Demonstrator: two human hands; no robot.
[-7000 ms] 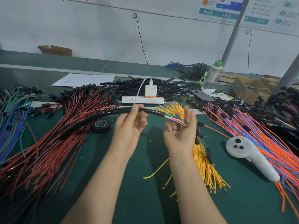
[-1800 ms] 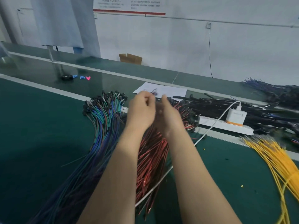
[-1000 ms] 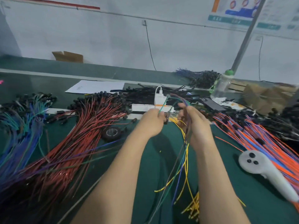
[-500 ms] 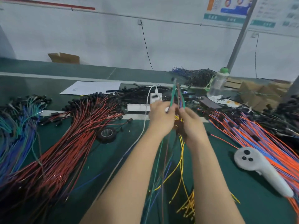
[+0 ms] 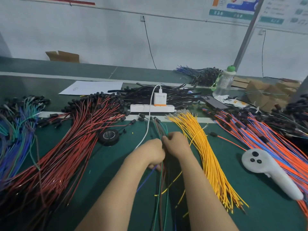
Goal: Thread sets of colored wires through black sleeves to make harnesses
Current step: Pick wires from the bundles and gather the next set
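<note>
My left hand (image 5: 150, 155) and right hand (image 5: 176, 145) both grip the mixed wire set (image 5: 160, 129): gathering, I reckon; next needs a black sleeve (image 5: 175, 95) from the pile beyond.

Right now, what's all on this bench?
red wires: one pile, red, left of centre
blue-green wires: one pile, far left
yellow wires: one bundle, yellow, centre right
orange-blue wires: one pile, far right
power strip: one, white, centre back
black sleeves: one pile, behind power strip
tape roll: one, black, by red wires
controller: one, white, right
bottle: one, clear, back right
wire set: one, mixed colours, held
left hand: grips wire set
right hand: grips wire set
</note>
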